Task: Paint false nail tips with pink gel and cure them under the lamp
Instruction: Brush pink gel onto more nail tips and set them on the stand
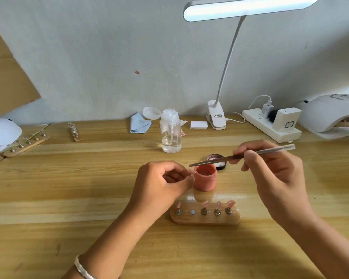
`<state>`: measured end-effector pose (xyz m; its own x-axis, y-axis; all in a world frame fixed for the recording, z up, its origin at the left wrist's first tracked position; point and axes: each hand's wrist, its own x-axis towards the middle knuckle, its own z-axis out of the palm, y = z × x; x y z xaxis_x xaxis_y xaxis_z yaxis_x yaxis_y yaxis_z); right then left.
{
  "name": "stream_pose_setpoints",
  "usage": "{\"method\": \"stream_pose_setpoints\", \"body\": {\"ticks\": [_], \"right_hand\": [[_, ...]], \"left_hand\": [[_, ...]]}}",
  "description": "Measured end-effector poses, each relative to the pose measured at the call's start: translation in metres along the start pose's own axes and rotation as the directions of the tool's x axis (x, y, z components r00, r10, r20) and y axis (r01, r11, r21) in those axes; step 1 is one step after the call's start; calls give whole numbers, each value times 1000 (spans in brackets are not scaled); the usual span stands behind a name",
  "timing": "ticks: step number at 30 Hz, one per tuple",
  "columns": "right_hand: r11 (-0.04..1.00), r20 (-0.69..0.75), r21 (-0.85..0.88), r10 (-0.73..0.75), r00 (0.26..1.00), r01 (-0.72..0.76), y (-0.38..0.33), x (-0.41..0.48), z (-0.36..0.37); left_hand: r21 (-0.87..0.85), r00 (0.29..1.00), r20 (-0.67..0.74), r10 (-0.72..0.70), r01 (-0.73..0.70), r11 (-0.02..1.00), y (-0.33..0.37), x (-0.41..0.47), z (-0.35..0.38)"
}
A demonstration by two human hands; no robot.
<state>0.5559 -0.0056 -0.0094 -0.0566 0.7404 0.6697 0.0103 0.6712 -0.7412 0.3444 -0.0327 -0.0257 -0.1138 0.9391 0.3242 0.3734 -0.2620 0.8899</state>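
Note:
My left hand (161,185) pinches a small nail tip (192,171) between thumb and fingers, just left of the open pink gel jar (205,178). My right hand (270,168) holds a thin brush (240,156), and its bristle end hovers over the jar's left rim, close to the nail tip. In front of the jar lies a wooden nail stand (205,215) with several pink tips on metal pegs; its second spot from the left is bare. The jar's black lid (220,161) lies behind the jar. A white curing lamp (330,115) sits at the far right.
A clear pump bottle (170,133) stands behind the jar, with a blue cloth (139,124) and white pads (198,124) near the wall. A clip desk lamp (217,117) and power strip (270,125) sit back right. Two more nail stands (26,142) (75,131) lie at the left beside a second white lamp (2,131).

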Motion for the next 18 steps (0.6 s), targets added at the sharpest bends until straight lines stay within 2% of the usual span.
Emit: {"method": "stream_pose_setpoints", "body": {"ticks": [3,10,14,16,18], "right_hand": [[1000,2,-20,-2,1000,2,0,0,0],[999,-132,-34,8,991,-12,1,5,-5],[999,-142,-53,-3,990,-5,3,5,-5],[999,-151,-49,-4,988,-3,4,6,-5],[999,-159,-45,-4,987,-4,4,7,-5]], "left_hand": [[-10,1000,4,6,-6,1000,0,0,-1],[-43,999,28,-38,39,998,1,1,0],[-26,982,165,-89,94,995,4,3,-5],[-36,950,289,-123,139,990,6,4,-10],[28,906,404,-125,124,992,8,5,-14]]}}
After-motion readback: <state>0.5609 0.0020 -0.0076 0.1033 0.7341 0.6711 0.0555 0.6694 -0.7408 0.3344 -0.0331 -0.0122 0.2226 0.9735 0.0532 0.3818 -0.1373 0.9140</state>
